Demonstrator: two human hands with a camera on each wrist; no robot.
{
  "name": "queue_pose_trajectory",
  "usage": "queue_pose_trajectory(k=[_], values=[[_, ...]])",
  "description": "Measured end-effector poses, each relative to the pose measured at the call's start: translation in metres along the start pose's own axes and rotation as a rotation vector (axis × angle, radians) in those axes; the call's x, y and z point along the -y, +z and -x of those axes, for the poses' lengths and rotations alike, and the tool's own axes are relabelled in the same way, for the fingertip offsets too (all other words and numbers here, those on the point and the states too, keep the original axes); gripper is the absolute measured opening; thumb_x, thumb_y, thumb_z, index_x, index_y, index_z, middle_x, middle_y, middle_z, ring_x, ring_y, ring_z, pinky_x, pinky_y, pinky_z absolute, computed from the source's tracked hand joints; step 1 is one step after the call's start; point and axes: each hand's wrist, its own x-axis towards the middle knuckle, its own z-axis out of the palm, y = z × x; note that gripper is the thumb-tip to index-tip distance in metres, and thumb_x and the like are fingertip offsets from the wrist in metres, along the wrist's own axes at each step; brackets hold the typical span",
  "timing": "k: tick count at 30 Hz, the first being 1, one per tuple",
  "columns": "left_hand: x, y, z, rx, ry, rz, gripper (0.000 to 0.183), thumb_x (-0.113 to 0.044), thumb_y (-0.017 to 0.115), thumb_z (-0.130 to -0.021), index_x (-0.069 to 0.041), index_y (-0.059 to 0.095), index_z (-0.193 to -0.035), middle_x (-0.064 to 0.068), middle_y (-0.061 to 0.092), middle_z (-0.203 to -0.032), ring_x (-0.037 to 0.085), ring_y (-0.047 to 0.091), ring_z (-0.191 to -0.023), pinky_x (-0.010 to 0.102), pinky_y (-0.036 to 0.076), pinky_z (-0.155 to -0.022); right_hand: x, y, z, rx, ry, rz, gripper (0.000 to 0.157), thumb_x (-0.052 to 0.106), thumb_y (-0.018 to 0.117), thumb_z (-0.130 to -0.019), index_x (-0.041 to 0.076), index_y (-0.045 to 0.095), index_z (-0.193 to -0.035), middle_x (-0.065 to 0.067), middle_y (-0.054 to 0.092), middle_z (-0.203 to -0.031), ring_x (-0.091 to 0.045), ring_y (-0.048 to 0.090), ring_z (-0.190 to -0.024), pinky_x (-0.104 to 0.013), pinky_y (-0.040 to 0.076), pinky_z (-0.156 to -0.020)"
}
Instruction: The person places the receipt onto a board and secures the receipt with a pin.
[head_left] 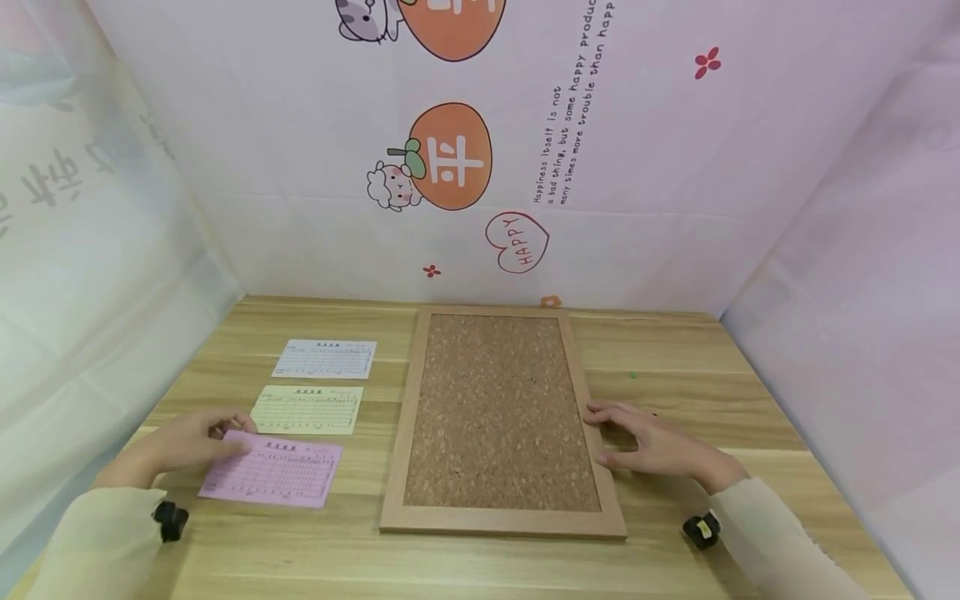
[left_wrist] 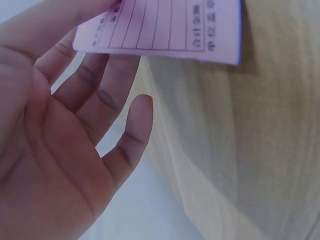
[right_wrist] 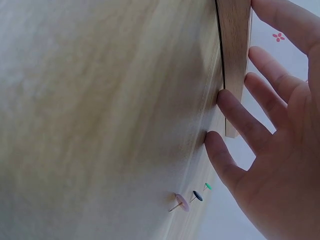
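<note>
Head view: the left hand (head_left: 191, 443) pinches a pink slip (head_left: 279, 472) left of the corkboard (head_left: 504, 417); the right hand (head_left: 660, 443) touches the corkboard's right edge. Left wrist view: fingers are clamped on the slip's edge, one apart. Right wrist view: fingers stand apart, near three pushpins (right_wrist: 183, 202).

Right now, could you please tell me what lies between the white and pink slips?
The yellow slip lies between the white and pink slips, as the head view shows.
</note>
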Motion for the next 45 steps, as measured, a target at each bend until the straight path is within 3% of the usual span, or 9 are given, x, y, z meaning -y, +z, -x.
queue_pose_trajectory(k=[5,12,21,26,35,42,45], values=[[-0.003,-0.005,0.001,0.007,-0.028,0.01,0.013,-0.017,0.066,-0.096,-0.011,0.071,-0.107,0.0,0.066,-0.097,0.013,0.057,-0.084,0.027,0.048,-0.07,-0.001,0.0,0.001,0.003,-0.003,0.001,0.058,0.044,0.07,-0.093,0.012,0.056,-0.139,-0.013,0.042,-0.153,-0.037,0.04,-0.137,-0.059,0.038,-0.104],[-0.003,-0.007,0.0,-0.036,-0.015,-0.008,0.015,-0.016,0.062,-0.099,-0.012,0.071,-0.111,0.002,0.067,-0.103,0.014,0.057,-0.088,0.029,0.046,-0.072,-0.001,0.0,0.0,0.002,-0.001,0.004,0.059,0.044,0.071,-0.093,0.012,0.055,-0.14,-0.013,0.042,-0.152,-0.037,0.041,-0.137,-0.057,0.038,-0.104],[-0.007,-0.011,-0.005,-0.058,0.031,0.151,0.025,-0.014,0.055,-0.103,-0.002,0.063,-0.124,0.006,0.066,-0.1,0.013,0.06,-0.08,0.029,0.048,-0.067,-0.001,0.0,0.0,0.018,0.015,-0.003,0.065,0.044,0.07,-0.094,0.01,0.05,-0.146,-0.014,0.039,-0.154,-0.039,0.038,-0.138,-0.061,0.037,-0.104],[-0.014,-0.011,-0.009,-0.082,-0.016,0.195,0.031,-0.022,0.055,-0.104,-0.003,0.061,-0.129,0.007,0.065,-0.102,0.015,0.059,-0.085,0.03,0.048,-0.07,-0.002,0.0,-0.001,0.036,0.032,-0.013,0.072,0.045,0.069,-0.094,0.009,0.044,-0.151,-0.013,0.035,-0.157,-0.04,0.036,-0.139,-0.062,0.036,-0.104],[-0.026,-0.012,-0.027,-0.038,-0.086,0.325,0.041,-0.034,0.053,-0.105,-0.007,0.054,-0.136,0.014,0.059,-0.113,0.024,0.057,-0.096,0.034,0.045,-0.078,-0.001,-0.002,-0.001,0.023,0.024,0.002,0.074,0.046,0.07,-0.093,0.007,0.044,-0.15,-0.015,0.036,-0.157,-0.041,0.035,-0.14,-0.063,0.033,-0.106],[-0.037,-0.014,-0.045,-0.109,-0.056,0.35,0.042,-0.035,0.054,-0.105,-0.005,0.054,-0.134,0.015,0.059,-0.114,0.023,0.058,-0.093,0.033,0.047,-0.076,-0.001,-0.001,-0.001,0.025,0.028,-0.009,0.074,0.045,0.071,-0.093,0.006,0.044,-0.15,-0.016,0.035,-0.157,-0.04,0.035,-0.14,-0.062,0.033,-0.107],[-0.039,-0.013,-0.053,-0.103,-0.051,0.389,0.042,-0.036,0.055,-0.104,-0.007,0.054,-0.134,0.015,0.06,-0.117,0.024,0.061,-0.093,0.033,0.049,-0.077,-0.001,0.0,-0.001,0.024,0.032,-0.012,0.073,0.044,0.071,-0.093,0.006,0.045,-0.15,-0.015,0.035,-0.157,-0.04,0.035,-0.14,-0.062,0.033,-0.107]])
